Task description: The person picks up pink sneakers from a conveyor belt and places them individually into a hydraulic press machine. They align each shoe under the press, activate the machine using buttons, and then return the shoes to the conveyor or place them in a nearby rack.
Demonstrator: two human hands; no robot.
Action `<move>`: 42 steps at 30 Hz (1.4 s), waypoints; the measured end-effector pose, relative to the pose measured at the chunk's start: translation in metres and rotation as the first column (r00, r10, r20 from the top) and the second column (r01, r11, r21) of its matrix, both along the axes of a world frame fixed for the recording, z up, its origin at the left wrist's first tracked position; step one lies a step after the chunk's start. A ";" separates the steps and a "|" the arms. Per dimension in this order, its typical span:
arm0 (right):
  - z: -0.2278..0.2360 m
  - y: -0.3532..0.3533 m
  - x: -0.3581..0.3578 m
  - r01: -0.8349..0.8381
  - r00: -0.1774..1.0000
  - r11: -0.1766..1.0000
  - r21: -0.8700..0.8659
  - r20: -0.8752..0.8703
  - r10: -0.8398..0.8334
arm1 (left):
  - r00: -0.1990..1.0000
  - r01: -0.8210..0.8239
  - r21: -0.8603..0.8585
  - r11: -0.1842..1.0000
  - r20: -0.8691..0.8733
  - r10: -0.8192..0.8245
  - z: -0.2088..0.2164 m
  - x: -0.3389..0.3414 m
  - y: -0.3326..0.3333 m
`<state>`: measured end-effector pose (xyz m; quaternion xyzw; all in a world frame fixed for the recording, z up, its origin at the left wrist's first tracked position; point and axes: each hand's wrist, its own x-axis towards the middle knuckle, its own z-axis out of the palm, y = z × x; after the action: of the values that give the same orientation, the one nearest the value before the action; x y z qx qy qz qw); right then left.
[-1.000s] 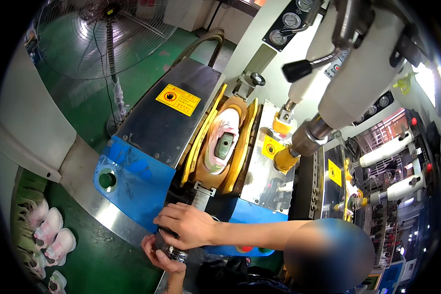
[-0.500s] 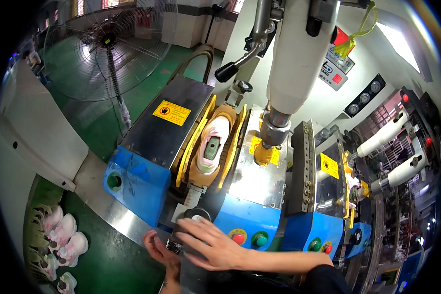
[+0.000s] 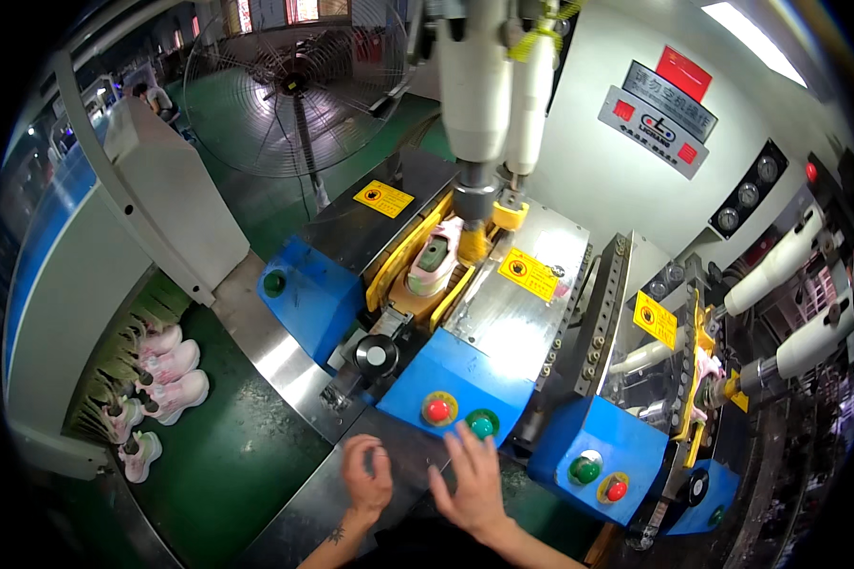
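My right hand [image 3: 473, 482] reaches up with its fingers spread, the fingertips at the green button [image 3: 482, 423] on the blue front of the machine; whether they press it I cannot tell. Beside that button is a red one [image 3: 437, 410]. Nothing is in my left hand [image 3: 366, 477], which hovers to the left with loosely bent fingers apart from the thumb. Beyond it is a round black knob [image 3: 376, 355]. A pale pink shoe [image 3: 425, 282] with a dark green block in its opening sits between yellow side pads [image 3: 399, 261]. A white press arm [image 3: 473, 104] brings its yellow tip [image 3: 473, 246] against the shoe's right side.
To the right stands a second press station [image 3: 598, 446] with its own buttons and white arms. Several pink-white shoes [image 3: 173, 365] are on a bristled rack at the left. A large floor fan [image 3: 294, 85] stands behind, and a person [image 3: 157, 100] sits far back left.
My hands have left the black knob and separated; the right one is now at the green button. The press arm's yellow tip has shifted from beside the shoe onto it. The view has turned.
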<state>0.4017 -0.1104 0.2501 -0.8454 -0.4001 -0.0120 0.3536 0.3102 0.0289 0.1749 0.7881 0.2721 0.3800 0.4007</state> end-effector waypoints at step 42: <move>-0.053 -0.075 -0.136 -0.607 0.697 0.787 -0.114 -0.553 0.457 | 0.554 0.397 -0.426 0.813 -0.594 -0.583 -0.055 -0.151 -0.091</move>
<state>0.2654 -0.1850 0.1966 -0.7064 -0.5218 0.3682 0.3051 0.1589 -0.0619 0.1199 0.8597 0.2148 -0.1133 0.4494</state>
